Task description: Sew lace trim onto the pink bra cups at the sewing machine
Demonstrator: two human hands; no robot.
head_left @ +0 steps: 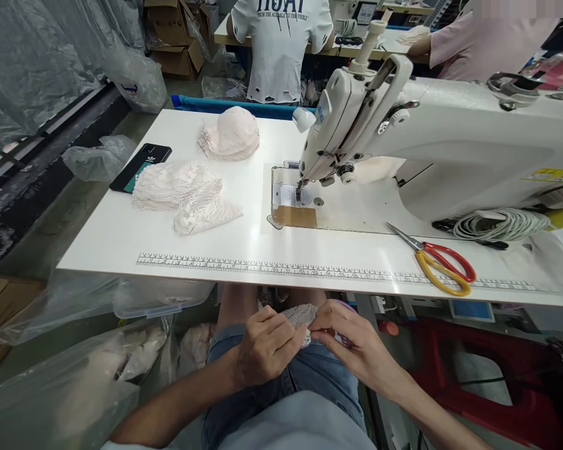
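Over my lap, below the table edge, a white lace piece [301, 315] is stretched between my two hands. My left hand [268, 345] has its fingers closed round the near side of the lace. With thumb and fingertips, my right hand [346, 337] pinches the lace at its right end. Something purple [346, 305] shows at the right palm and behind the fingers; its shape is mostly hidden. On the white sewing table [244, 240] lie a pile of pale pink lace pieces [178, 187] and a stack of cup-shaped pale pieces [232, 132].
A white sewing machine [342, 125] stands on the right half of the table. Scissors [443, 265] with red and yellow handles lie near the front edge, beside a coiled grey cord [502, 224]. At the left lies a black phone [141, 167]. Two people sit beyond the table.
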